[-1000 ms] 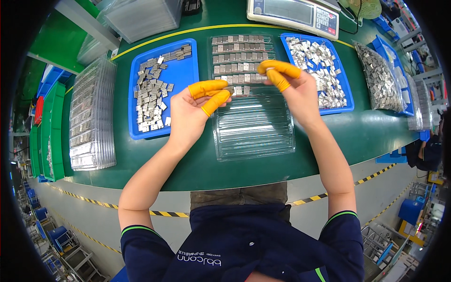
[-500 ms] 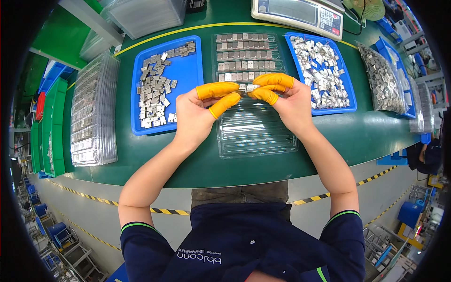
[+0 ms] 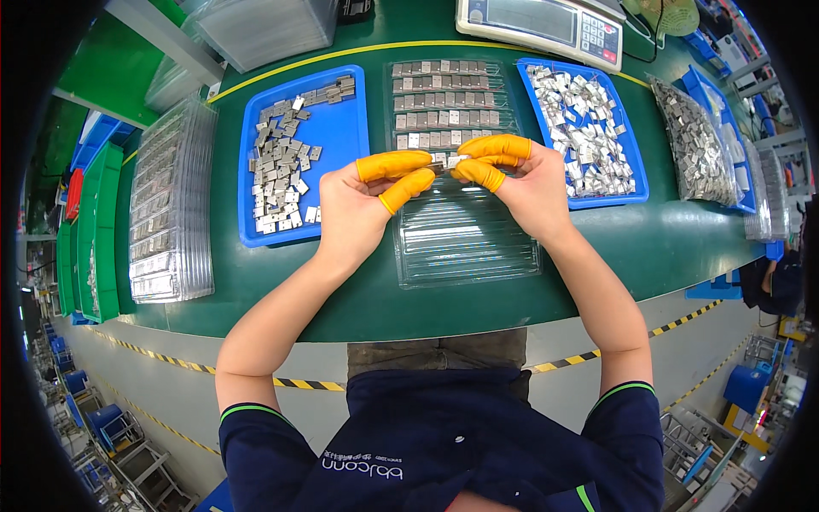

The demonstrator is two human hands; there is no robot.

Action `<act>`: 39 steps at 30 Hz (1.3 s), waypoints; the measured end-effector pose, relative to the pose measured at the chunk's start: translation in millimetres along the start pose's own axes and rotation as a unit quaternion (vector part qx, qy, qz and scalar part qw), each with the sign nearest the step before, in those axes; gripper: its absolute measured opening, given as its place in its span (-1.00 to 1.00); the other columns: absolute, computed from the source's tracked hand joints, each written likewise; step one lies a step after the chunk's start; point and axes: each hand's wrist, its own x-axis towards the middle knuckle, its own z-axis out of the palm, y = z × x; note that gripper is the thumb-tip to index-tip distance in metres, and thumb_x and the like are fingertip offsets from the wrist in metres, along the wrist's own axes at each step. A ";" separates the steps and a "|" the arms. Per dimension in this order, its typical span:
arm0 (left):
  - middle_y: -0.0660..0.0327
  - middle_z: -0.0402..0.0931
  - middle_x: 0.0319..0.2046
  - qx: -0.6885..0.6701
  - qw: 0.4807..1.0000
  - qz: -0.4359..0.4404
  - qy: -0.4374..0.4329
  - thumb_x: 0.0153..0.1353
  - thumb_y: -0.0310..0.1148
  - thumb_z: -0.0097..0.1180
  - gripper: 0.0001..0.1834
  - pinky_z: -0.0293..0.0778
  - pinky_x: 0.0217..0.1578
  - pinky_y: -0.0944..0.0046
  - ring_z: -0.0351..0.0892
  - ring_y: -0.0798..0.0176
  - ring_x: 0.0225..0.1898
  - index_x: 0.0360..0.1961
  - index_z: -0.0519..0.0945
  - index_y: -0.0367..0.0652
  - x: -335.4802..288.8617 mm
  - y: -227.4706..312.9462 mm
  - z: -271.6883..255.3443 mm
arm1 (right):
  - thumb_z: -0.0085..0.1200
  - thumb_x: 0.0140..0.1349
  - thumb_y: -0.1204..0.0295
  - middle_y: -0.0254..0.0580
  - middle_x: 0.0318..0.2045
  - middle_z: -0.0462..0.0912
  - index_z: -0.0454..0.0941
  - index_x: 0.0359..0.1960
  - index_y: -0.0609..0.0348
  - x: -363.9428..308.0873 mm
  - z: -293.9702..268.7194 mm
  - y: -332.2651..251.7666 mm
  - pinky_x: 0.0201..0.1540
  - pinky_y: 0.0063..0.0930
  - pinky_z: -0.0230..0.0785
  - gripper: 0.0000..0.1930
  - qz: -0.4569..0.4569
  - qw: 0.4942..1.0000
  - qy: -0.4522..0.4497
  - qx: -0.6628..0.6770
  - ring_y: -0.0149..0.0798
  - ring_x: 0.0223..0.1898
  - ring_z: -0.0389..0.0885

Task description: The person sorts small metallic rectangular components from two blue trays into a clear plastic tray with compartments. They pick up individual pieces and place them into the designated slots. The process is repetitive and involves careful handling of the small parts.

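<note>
My left hand (image 3: pixel 358 200) and my right hand (image 3: pixel 533 183), with yellow finger covers on thumbs and forefingers, meet over a clear ridged plastic tray (image 3: pixel 467 260). The left pinches a small grey metal piece (image 3: pixel 438 165), mostly hidden by the fingertips. Against it, the right pinches a small white piece (image 3: pixel 454 160). Far rows of the clear tray carry grey metal pieces (image 3: pixel 444 100); its near rows show bare ridges. To the left, loose grey pieces (image 3: pixel 277 166) lie in a blue tray (image 3: pixel 334 128). On the right, another blue tray (image 3: pixel 641 189) holds many white pieces (image 3: pixel 589 128).
Stacked clear trays (image 3: pixel 171 209) stand at the left, beside green bins (image 3: pixel 106 230). A bag of grey pieces (image 3: pixel 695 145) lies at the right. Behind are a weighing scale (image 3: pixel 533 26) and a clear plastic box (image 3: pixel 260 34). The green table (image 3: pixel 341 311) ends near my waist.
Both hands stay almost in place, still pinching the pieces. The left fingertips have shifted very slightly left; the trays have not moved.
</note>
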 end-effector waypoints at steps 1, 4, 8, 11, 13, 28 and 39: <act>0.06 0.58 -0.28 -0.001 1.000 0.004 -0.001 0.06 -0.55 0.19 -0.74 0.51 -0.24 0.39 0.60 0.28 -0.30 -0.19 0.55 -0.42 -0.2 -0.8 0.4 | 0.23 0.01 0.51 -0.18 -0.35 0.66 0.60 -0.30 0.32 -0.2 0.2 -0.7 -0.18 -0.60 0.42 -0.79 -0.001 1.000 -0.005 -0.012 -0.42 -0.30 0.61; 0.06 0.58 -0.28 0.000 1.000 0.008 -0.003 0.06 -0.56 0.19 -0.74 0.50 -0.27 0.41 0.60 0.29 -0.30 -0.19 0.55 -0.42 -1.5 -1.7 1.9 | 0.23 0.01 0.52 -0.18 -0.35 0.66 0.60 -0.30 0.33 -1.5 1.3 -1.6 -0.18 -0.60 0.42 -0.79 -0.009 0.999 -0.018 -0.046 -0.42 -0.30 0.61; 0.07 0.59 -0.29 0.008 1.000 0.010 0.000 0.07 -0.56 0.18 -0.75 0.49 -0.31 0.43 0.60 0.30 -0.31 -0.19 0.55 -0.42 -2.8 -0.5 2.6 | 0.24 0.00 0.51 -0.20 -0.36 0.66 0.60 -0.31 0.32 -2.4 2.4 -3.1 -0.17 -0.60 0.42 -0.80 -0.009 0.999 -0.010 -0.040 -0.42 -0.30 0.60; 0.07 0.59 -0.29 -0.007 1.000 0.006 0.004 0.07 -0.56 0.18 -0.75 0.49 -0.31 0.43 0.60 0.30 -0.33 -0.19 0.55 -0.41 -1.9 -0.2 2.7 | 0.24 0.00 0.51 -0.20 -0.36 0.66 0.60 -0.32 0.32 -1.3 0.2 -4.4 -0.17 -0.60 0.41 -0.80 0.003 1.000 -0.003 -0.012 -0.42 -0.30 0.60; 0.08 0.59 -0.29 -0.012 1.000 0.004 0.003 0.07 -0.56 0.18 -0.75 0.49 -0.31 0.42 0.59 0.30 -0.33 -0.19 0.55 -0.41 -1.5 -0.1 2.5 | 0.25 -0.01 0.51 -0.21 -0.36 0.66 0.60 -0.32 0.32 -1.0 -0.1 -4.3 -0.17 -0.60 0.41 -0.80 0.005 1.000 -0.007 -0.013 -0.43 -0.31 0.60; 0.07 0.58 -0.27 -0.017 0.999 -0.027 -0.013 0.08 -0.56 0.17 -0.74 0.52 -0.31 0.41 0.60 0.30 -0.33 -0.17 0.55 -0.41 -1.3 -0.6 1.0 | 0.24 0.00 0.52 -0.19 -0.37 0.66 0.60 -0.32 0.34 -1.0 0.9 -0.8 -0.19 -0.59 0.43 -0.80 0.012 0.999 -0.032 -0.018 -0.43 -0.35 0.59; 0.04 0.59 -0.37 -0.078 0.986 -0.077 -0.126 0.03 -0.57 0.20 -0.75 0.54 -0.37 0.40 0.60 0.30 -0.43 -0.22 0.57 -0.41 4.2 7.3 -10.3 | 0.32 -0.18 0.59 -0.23 -0.33 0.61 0.61 -0.33 0.29 2.0 -4.7 2.0 -0.16 -0.60 0.40 -0.71 -0.051 0.988 -0.144 0.031 -0.42 -0.31 0.54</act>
